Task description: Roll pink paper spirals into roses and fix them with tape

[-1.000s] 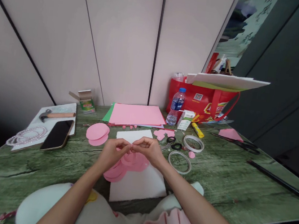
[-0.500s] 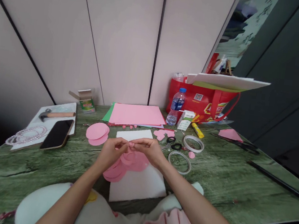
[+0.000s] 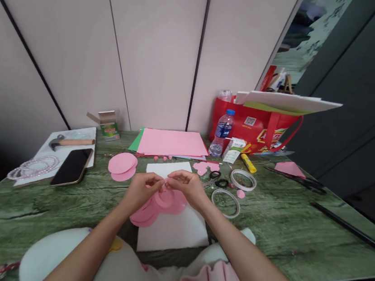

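My left hand (image 3: 140, 192) and my right hand (image 3: 189, 189) meet at their fingertips, both closed in a pinch on a small pink paper piece (image 3: 165, 183); fingers hide most of it. Under them lie overlapping pink paper discs (image 3: 145, 219) and a pink ring shape (image 3: 164, 199), resting partly on a white sheet (image 3: 176, 235). More pink paper discs (image 3: 121, 164) lie left of the hands. Beyond my right hand are small pink cut-outs (image 3: 204, 167), small black-handled scissors (image 3: 215, 175) and two tape rolls (image 3: 243, 180).
Pink paper sheets (image 3: 173, 143) lie at the back, beside a water bottle (image 3: 222, 133), a small white carton (image 3: 233, 150), a yellow glue stick (image 3: 248, 163) and a red bag (image 3: 241, 119). A phone (image 3: 72, 167) and hammer (image 3: 73, 143) are left; large scissors (image 3: 308, 183) right.
My fingers have shifted slightly around the small pink paper piece, and less of it shows between them. The right fingers are a little more bent. Nothing on the table has moved.
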`<act>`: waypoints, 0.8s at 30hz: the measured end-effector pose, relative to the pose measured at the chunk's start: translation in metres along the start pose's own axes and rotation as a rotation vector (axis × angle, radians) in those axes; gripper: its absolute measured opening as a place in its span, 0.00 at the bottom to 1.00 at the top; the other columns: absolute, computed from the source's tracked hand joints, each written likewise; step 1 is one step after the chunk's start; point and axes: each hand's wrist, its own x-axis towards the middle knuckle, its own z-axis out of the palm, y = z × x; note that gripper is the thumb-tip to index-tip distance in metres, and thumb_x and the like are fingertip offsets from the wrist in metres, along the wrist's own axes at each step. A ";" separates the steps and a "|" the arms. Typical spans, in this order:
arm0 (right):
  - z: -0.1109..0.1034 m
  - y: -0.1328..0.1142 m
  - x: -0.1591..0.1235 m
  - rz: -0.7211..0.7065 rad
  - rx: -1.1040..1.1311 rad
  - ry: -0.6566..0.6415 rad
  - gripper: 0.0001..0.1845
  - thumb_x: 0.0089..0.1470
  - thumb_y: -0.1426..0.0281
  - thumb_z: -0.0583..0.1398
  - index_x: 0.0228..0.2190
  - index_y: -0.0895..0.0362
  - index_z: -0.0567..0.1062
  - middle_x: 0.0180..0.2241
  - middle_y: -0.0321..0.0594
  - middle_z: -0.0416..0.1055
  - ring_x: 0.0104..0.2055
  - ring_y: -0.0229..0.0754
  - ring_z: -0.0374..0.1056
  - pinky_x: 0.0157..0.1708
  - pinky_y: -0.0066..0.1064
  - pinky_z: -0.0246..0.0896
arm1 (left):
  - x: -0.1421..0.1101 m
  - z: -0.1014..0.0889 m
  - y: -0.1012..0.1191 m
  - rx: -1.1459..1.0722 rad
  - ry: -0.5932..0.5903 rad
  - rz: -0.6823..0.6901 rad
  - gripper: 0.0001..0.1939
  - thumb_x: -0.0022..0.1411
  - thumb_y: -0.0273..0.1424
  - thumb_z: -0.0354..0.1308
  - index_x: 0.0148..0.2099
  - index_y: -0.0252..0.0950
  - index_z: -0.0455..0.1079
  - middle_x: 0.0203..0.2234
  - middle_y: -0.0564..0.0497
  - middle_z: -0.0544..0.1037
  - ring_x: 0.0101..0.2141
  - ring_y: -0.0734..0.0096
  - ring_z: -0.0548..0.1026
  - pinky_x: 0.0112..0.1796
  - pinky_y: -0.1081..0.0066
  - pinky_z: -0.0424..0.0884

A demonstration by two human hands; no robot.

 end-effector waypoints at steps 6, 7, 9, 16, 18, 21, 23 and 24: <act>0.000 0.001 0.001 -0.033 -0.050 0.053 0.14 0.33 0.65 0.66 0.27 0.58 0.77 0.24 0.38 0.74 0.26 0.38 0.70 0.33 0.34 0.66 | 0.000 0.001 -0.003 -0.050 0.006 -0.019 0.09 0.50 0.31 0.54 0.29 0.32 0.73 0.18 0.51 0.75 0.21 0.73 0.71 0.24 0.76 0.65; 0.000 0.001 0.001 -0.032 -0.049 0.051 0.14 0.34 0.65 0.66 0.27 0.58 0.77 0.25 0.39 0.75 0.27 0.38 0.70 0.34 0.35 0.66 | 0.000 0.000 -0.003 -0.063 0.015 -0.023 0.09 0.50 0.31 0.55 0.29 0.32 0.73 0.18 0.51 0.75 0.21 0.73 0.71 0.24 0.76 0.65; 0.001 0.000 0.001 -0.024 -0.047 0.036 0.15 0.35 0.64 0.65 0.29 0.58 0.77 0.27 0.40 0.75 0.29 0.39 0.70 0.36 0.36 0.66 | -0.001 0.000 -0.004 -0.088 0.032 -0.029 0.09 0.50 0.32 0.55 0.30 0.32 0.73 0.18 0.51 0.75 0.22 0.72 0.71 0.25 0.76 0.66; 0.000 -0.001 0.000 -0.024 -0.019 0.041 0.14 0.34 0.67 0.66 0.29 0.58 0.76 0.25 0.37 0.74 0.27 0.37 0.69 0.32 0.32 0.66 | -0.002 0.001 -0.004 -0.189 0.031 -0.092 0.10 0.48 0.34 0.58 0.30 0.32 0.73 0.19 0.50 0.76 0.24 0.71 0.72 0.27 0.74 0.66; -0.001 -0.001 0.000 -0.026 -0.013 0.040 0.14 0.34 0.67 0.66 0.28 0.57 0.76 0.24 0.36 0.74 0.26 0.36 0.69 0.30 0.31 0.66 | -0.002 0.001 -0.004 -0.232 0.015 -0.104 0.10 0.48 0.34 0.58 0.30 0.32 0.72 0.20 0.50 0.76 0.24 0.70 0.72 0.27 0.74 0.67; -0.002 0.001 0.001 -0.028 -0.021 0.037 0.13 0.34 0.67 0.66 0.27 0.58 0.76 0.22 0.35 0.73 0.24 0.36 0.69 0.29 0.31 0.66 | -0.003 0.002 -0.004 -0.256 -0.007 -0.115 0.11 0.48 0.35 0.58 0.30 0.32 0.72 0.21 0.49 0.76 0.24 0.70 0.72 0.27 0.73 0.66; -0.002 0.001 0.001 -0.027 -0.045 0.047 0.12 0.33 0.67 0.67 0.26 0.58 0.76 0.21 0.36 0.73 0.23 0.36 0.68 0.28 0.31 0.66 | -0.003 0.002 -0.004 -0.254 -0.017 -0.119 0.10 0.48 0.35 0.58 0.29 0.32 0.72 0.21 0.49 0.76 0.24 0.71 0.72 0.27 0.74 0.66; -0.002 0.001 0.001 -0.027 -0.058 0.056 0.12 0.33 0.67 0.67 0.25 0.59 0.76 0.21 0.36 0.73 0.23 0.36 0.68 0.28 0.32 0.66 | -0.003 0.002 -0.004 -0.253 -0.020 -0.119 0.10 0.47 0.35 0.58 0.29 0.32 0.72 0.21 0.50 0.76 0.24 0.71 0.72 0.27 0.74 0.66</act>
